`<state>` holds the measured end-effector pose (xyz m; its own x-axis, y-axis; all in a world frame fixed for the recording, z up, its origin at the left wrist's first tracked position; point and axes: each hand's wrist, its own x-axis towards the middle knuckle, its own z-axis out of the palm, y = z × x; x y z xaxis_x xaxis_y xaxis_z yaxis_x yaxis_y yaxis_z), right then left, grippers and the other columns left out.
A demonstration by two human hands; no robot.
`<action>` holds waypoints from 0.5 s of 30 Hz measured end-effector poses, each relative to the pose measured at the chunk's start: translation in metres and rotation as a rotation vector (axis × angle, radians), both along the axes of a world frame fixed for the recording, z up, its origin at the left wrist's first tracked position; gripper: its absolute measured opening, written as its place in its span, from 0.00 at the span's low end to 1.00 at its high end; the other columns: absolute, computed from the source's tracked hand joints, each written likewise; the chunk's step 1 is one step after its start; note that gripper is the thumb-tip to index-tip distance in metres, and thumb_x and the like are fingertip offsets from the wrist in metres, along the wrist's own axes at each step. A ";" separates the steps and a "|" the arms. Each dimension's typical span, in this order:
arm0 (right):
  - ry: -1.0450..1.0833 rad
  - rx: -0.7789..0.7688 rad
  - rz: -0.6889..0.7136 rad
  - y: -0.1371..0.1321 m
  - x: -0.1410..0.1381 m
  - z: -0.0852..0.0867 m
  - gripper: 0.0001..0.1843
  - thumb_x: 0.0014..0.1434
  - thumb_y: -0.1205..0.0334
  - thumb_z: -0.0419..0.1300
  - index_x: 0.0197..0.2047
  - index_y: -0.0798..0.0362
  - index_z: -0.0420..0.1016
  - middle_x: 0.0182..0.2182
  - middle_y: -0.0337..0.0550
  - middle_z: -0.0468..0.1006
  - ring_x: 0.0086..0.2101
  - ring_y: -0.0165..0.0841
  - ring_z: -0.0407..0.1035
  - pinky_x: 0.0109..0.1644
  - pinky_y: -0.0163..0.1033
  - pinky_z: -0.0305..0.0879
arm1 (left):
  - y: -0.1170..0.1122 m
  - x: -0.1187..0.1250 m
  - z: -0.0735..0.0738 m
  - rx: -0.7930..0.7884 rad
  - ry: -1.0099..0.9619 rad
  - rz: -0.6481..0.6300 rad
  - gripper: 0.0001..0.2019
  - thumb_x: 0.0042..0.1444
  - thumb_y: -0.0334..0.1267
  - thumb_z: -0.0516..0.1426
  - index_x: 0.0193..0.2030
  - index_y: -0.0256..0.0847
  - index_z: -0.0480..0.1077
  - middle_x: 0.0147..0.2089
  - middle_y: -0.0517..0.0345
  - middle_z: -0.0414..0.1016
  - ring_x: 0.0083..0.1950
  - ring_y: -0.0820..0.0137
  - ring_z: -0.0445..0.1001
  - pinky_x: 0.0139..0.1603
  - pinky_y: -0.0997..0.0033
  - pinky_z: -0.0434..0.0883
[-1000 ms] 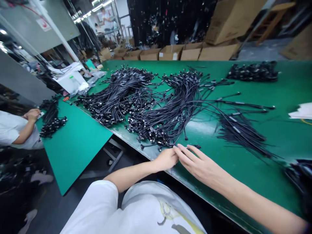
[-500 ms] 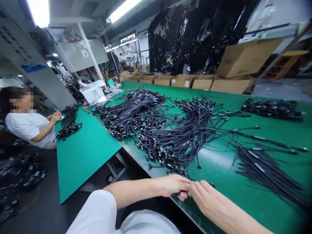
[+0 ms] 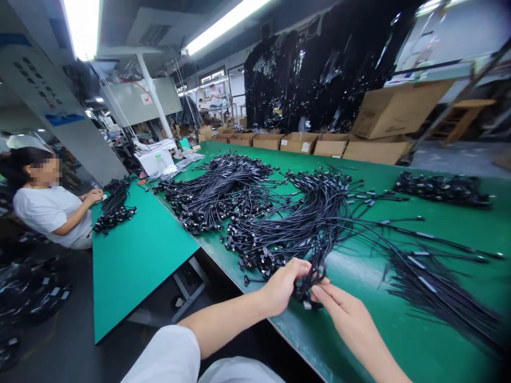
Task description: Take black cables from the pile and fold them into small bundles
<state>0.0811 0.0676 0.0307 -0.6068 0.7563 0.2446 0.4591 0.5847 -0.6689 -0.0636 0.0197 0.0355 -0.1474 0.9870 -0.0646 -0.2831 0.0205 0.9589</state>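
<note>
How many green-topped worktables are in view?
2: the long green table bearing heaped thin black cables, and the smaller green table at the picture's left, beside a person in white. Others may be hidden.

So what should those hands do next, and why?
Perhaps the left hand should hold the cables steady while the right hand gently straightens them: they loop and cross between the hands, and the right fingertips are right beside them.
</note>
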 end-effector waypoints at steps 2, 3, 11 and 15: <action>-0.007 -0.073 0.010 0.001 0.006 0.003 0.25 0.64 0.46 0.44 0.24 0.50 0.70 0.23 0.39 0.76 0.26 0.35 0.72 0.29 0.35 0.66 | -0.009 -0.007 0.004 0.114 0.248 -0.056 0.30 0.57 0.67 0.47 0.35 0.39 0.69 0.38 0.49 0.77 0.41 0.64 0.68 0.54 0.61 0.62; -0.023 -0.042 -0.011 0.001 0.010 0.004 0.25 0.64 0.46 0.44 0.23 0.50 0.69 0.22 0.39 0.74 0.24 0.35 0.71 0.27 0.35 0.65 | -0.014 -0.009 0.002 0.138 0.340 -0.109 0.28 0.57 0.66 0.47 0.35 0.40 0.68 0.37 0.50 0.77 0.41 0.65 0.67 0.55 0.62 0.61; 0.084 0.455 0.008 -0.035 0.012 0.014 0.20 0.66 0.62 0.44 0.26 0.50 0.69 0.25 0.43 0.76 0.26 0.34 0.71 0.31 0.37 0.65 | -0.009 -0.008 -0.030 -0.244 0.048 -0.205 0.41 0.57 0.71 0.32 0.25 0.37 0.70 0.21 0.60 0.57 0.26 0.72 0.55 0.33 0.68 0.59; 0.063 -0.072 0.167 -0.036 0.003 0.008 0.21 0.65 0.55 0.46 0.23 0.51 0.65 0.22 0.39 0.72 0.25 0.32 0.67 0.29 0.36 0.62 | -0.009 -0.013 -0.007 -0.136 0.034 -0.217 0.39 0.57 0.70 0.42 0.34 0.33 0.75 0.27 0.54 0.69 0.29 0.71 0.64 0.34 0.68 0.65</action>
<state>0.0838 0.0312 0.0384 -0.7108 0.6632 0.2343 0.3158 0.5986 -0.7362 -0.0764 0.0111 0.0281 0.0624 0.9784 -0.1972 -0.2254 0.2063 0.9522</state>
